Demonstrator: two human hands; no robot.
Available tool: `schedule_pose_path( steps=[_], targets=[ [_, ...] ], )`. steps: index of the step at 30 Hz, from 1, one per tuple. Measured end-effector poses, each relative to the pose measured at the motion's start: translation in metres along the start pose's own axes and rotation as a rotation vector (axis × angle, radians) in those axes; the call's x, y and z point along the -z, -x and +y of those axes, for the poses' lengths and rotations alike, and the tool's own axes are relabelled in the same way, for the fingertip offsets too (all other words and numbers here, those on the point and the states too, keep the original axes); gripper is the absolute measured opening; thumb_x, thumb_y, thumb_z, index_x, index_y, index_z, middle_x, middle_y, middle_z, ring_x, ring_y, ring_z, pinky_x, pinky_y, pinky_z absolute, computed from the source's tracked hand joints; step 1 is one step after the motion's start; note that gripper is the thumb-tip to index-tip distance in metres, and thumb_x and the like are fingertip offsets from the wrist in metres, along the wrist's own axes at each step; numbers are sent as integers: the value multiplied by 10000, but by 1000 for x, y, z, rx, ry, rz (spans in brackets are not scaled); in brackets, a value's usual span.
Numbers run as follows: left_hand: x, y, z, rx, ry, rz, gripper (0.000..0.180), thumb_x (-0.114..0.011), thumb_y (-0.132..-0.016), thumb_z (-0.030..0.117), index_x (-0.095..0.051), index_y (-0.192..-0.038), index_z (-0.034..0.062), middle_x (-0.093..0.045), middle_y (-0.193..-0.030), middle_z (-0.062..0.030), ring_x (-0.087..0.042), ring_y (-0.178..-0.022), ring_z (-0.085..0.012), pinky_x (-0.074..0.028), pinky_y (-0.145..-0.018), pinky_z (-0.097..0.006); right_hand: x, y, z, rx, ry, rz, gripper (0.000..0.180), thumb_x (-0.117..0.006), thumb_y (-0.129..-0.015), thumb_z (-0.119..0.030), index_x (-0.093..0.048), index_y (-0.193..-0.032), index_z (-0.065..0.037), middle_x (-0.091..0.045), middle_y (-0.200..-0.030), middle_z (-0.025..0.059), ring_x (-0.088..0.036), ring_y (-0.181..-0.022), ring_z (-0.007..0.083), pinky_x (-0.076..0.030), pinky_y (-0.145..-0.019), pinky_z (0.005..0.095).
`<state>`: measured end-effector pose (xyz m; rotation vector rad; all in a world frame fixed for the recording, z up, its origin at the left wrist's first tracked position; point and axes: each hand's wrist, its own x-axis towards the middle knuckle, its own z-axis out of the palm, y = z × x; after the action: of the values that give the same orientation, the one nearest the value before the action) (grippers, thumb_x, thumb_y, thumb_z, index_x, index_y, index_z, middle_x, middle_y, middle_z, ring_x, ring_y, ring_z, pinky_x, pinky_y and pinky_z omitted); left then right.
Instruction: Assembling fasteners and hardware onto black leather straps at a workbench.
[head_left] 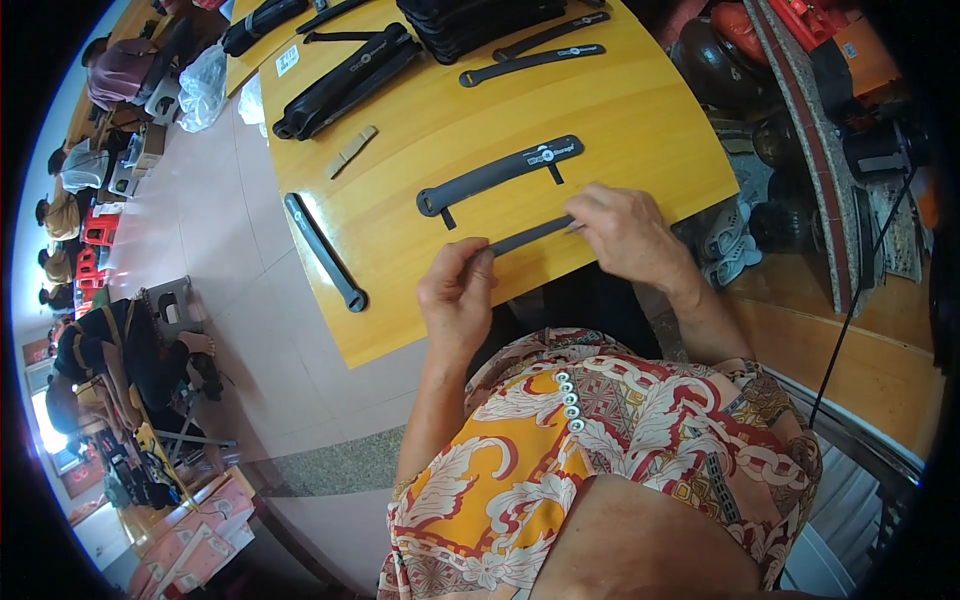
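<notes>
Between my two hands a narrow dark grey strap (pixel 528 236) is stretched over the near edge of the table. My left hand (pixel 456 292) pinches its left end between thumb and fingers. The right end is gripped in the closed fingers of my right hand (pixel 622 232); a small pale glint shows at those fingertips, too small to name. Just beyond lies a wider dark strap (pixel 490 180) with white print and a hole at its left end. Two short black tabs (pixel 448 217) stick out from under its near edge. Another dark strap (pixel 325 252) lies on the table to the left.
A yellow wooden table (pixel 390 260) carries a tan flat piece (pixel 351 151), black strap bundles (pixel 350 82), a tall black stack (pixel 470 28) and loose straps (pixel 535 66). Shoes (pixel 728 245) and dark jars stand at right. Other people (pixel 100 365) sit at far left.
</notes>
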<state>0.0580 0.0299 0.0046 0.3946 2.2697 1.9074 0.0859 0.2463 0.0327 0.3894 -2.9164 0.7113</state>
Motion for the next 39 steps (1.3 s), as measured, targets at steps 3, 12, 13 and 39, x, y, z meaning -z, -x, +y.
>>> schedule_pose_path(
  steps=[3, 12, 13, 39],
  targets=[
    [9, -4, 0, 162, 182, 124, 128, -599, -825, -4, -595, -951, -23, -578, -702, -32, -524, -561, -76, -395, -478, -191, 7, 1, 14, -107, 4, -13, 125, -620, -736, -32, -586, -854, -8, -570, -792, 138, -580, -740, 315, -453, -630, 385],
    [21, -17, -13, 277, 192, 197, 144, -653, -795, 38, -639, -934, 5, -585, -677, -16, -491, -515, -73, -362, -449, -181, 8, -7, 37, -417, -221, -30, 126, -586, -812, -87, -534, -820, 27, -560, -724, 164, -539, -653, 287, -416, -596, 359],
    [22, -18, -10, 331, 221, 177, 150, -649, -798, 33, -642, -946, 6, -588, -680, -17, -499, -519, -75, -364, -453, -183, 6, -7, 38, -419, -223, -33, 126, -586, -812, -87, -534, -820, 27, -560, -724, 164, -539, -653, 287, -416, -596, 359],
    [34, -59, -26, 297, -107, 252, 49, -600, -815, 14, -595, -850, -21, -592, -690, -36, -508, -520, -64, -383, -448, -188, -14, -45, 57, -522, -486, 196, 100, -575, -789, -39, -595, -828, 50, -585, -679, 95, -531, -632, 130, -431, -588, 272]
  ],
)
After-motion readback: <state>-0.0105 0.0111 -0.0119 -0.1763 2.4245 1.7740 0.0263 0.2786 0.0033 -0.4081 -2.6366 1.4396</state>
